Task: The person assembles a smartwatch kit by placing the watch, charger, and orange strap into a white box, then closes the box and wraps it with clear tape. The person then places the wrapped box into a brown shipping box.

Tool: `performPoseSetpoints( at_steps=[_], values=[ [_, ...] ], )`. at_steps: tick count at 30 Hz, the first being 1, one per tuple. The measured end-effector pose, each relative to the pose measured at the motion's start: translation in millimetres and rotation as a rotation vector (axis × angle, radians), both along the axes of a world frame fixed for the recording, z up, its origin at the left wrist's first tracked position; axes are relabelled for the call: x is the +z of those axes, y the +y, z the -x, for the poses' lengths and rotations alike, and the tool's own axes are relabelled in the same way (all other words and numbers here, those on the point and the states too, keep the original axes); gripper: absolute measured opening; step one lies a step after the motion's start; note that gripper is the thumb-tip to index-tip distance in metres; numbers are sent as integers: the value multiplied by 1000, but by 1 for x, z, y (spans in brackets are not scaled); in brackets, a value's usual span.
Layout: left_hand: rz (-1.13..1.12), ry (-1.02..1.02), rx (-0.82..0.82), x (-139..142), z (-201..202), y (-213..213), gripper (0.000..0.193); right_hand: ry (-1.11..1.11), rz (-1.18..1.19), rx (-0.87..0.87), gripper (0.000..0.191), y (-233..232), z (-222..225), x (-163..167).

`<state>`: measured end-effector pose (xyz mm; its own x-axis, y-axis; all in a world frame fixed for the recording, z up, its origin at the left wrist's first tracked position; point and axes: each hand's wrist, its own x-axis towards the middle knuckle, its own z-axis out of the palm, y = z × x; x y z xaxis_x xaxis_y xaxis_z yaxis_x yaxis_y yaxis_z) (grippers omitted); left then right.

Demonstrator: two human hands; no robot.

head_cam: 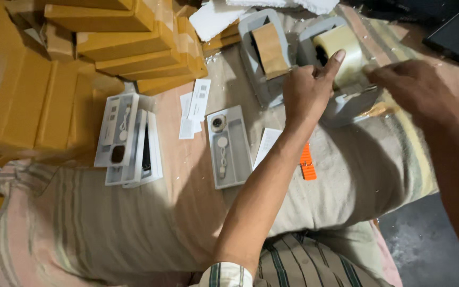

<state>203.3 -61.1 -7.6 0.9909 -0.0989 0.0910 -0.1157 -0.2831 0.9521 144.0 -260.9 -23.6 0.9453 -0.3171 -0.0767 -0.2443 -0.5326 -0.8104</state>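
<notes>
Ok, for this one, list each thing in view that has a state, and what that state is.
left hand: fist with thumb pressed on the clear tape roll
right hand: on the front of the grey tape dispenser
brown tape roll: mounted in second dispenser
grey tray: open, parts inside
stacked trays: open
tan boxes: closed, stacked
orange strap: lying flat

Tape dispensers [341,101] behind open tray [229,146] — stacked boxes [128,42] far left.

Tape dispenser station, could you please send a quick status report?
Left hand steadying the clear tape roll, thumb up. Right hand at the grey dispenser, pulling tape. Open watch tray and orange strap lie nearby, not obstructing.
</notes>
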Motion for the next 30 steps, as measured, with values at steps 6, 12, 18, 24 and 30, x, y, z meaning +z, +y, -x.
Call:
performPoseSetpoints(
  at_steps=[6, 12, 18, 24, 30],
  values=[
    [174, 31, -27, -18, -23, -8, 55, 132, -153, -53, 32, 15, -9, 13],
    [163, 137, -74, -19, -33, -4, 54, -63, -20, -25, 23, 24, -2, 60],
    [271, 146, -166, -26, -19, 4, 45, 191, 243, -87, 26, 35, 35, 65],
    [342, 160, -204, -28, 3, 12, 40, 52, -289, -151, 38, 38, 64, 51],
    [457, 59, -100, -26, 41, 16, 45, 114, -476, -241, 34, 50, 76, 39]
  ],
)
